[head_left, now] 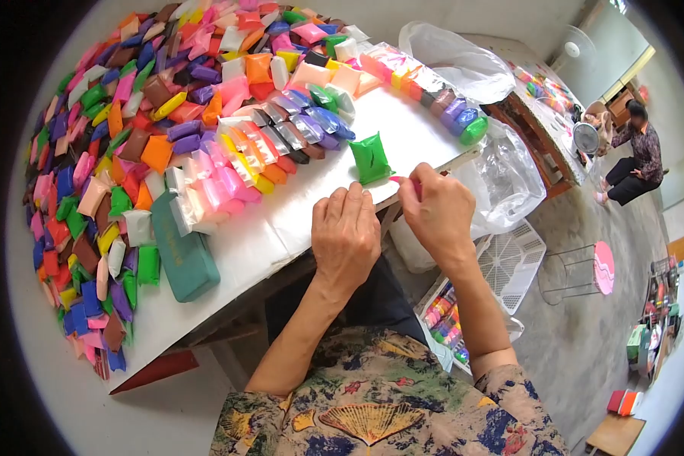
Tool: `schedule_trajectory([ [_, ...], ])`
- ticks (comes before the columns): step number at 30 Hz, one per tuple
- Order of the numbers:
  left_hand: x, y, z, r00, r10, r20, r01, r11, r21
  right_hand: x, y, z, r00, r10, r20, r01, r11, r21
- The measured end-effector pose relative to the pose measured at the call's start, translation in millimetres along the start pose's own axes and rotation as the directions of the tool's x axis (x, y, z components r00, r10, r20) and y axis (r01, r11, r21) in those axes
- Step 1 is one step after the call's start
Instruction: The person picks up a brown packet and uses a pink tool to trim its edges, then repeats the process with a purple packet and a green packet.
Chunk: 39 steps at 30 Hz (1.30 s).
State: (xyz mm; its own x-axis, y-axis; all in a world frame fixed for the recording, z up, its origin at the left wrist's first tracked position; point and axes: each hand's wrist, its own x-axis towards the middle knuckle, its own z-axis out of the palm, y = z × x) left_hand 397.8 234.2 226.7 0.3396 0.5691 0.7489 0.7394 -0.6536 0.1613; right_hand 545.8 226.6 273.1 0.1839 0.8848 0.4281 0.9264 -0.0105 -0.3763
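My left hand (347, 230) rests knuckles-up at the near edge of the white table (251, 235), fingers curled; what lies under them is hidden. My right hand (438, 213) is beside it, pinching a small pink piece (409, 182) at the table's edge. A green packet (370, 158) stands just beyond both hands. Rows of small coloured packets (270, 144) lie lined up past it.
A big heap of loose coloured packets (106, 152) covers the table's left and far side. A dark green case (181, 254) lies near the left. Clear plastic bags (501, 178) hang at the right edge. Another person (637, 156) sits far right.
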Motion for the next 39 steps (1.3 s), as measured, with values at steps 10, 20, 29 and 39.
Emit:
schedule_trajectory([
  [10, -1.0, -0.2, 1.2, 1.0, -0.012, -0.017, 0.012, 1.0, -0.005, 10.2, 10.9, 23.5, 0.998, 0.018, -0.058, 0.012, 0.877, 0.479],
  [20, -4.2, 1.1, 2.7, 0.997, -0.044, -0.064, 0.041, 0.998, -0.05, 11.0, 7.9, 23.4, 0.99, 0.077, 0.118, -0.141, 0.568, 0.811],
  [29, -5.9, 0.5, -0.6, 0.998, -0.048, -0.045, 0.045, 0.997, -0.068, 4.1, -2.9, 30.7, 0.987, -0.035, -0.156, 0.122, 0.796, 0.592],
  [39, -4.0, -4.6, -28.2, 0.969, -0.224, -0.109, 0.183, 0.937, -0.298, -34.0, 4.6, 54.4, 0.775, -0.451, -0.443, 0.549, 0.827, 0.119],
])
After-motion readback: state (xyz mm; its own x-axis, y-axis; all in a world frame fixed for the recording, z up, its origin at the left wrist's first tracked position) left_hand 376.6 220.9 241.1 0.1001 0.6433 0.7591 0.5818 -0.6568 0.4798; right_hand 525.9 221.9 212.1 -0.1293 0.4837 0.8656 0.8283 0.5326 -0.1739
